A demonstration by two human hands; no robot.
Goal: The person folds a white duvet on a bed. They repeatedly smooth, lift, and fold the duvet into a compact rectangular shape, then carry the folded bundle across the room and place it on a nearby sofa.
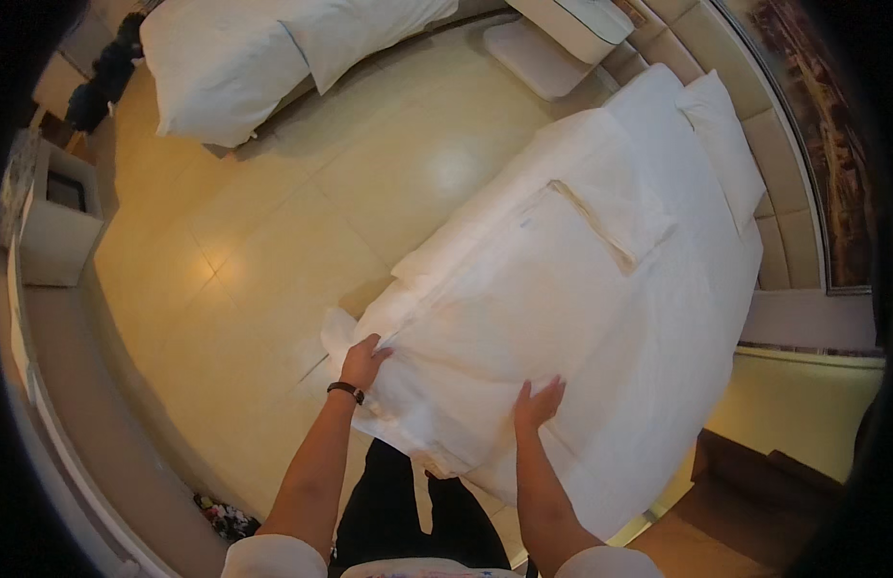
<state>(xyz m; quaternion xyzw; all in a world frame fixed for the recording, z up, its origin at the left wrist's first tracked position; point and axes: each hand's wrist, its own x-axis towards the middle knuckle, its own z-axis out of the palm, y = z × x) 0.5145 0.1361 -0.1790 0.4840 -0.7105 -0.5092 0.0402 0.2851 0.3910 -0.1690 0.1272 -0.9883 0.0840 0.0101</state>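
Note:
A white duvet cover [504, 318] lies spread over the bed in front of me, its near end wrinkled. Closed at the cover's left near corner is my left hand [363, 363], with a dark-banded watch [346, 391] on the wrist. Farther right, my right hand [539, 404] touches the same cloth, thumb apart from the fingers; whether it pinches the fabric is hidden. A long slit [594, 227] in the cover shows beige material inside. One white pillow [722, 152] leans at the padded headboard [764, 152].
Another bed with white bedding [222, 65] stands across the tiled floor [273, 217]. A white bedside cabinet [576, 25] is between the beds. At left is a white cabinet [60, 238]; at lower right, a brown piece of furniture [749, 498]. Patterned cloth [226, 516] lies low on the left.

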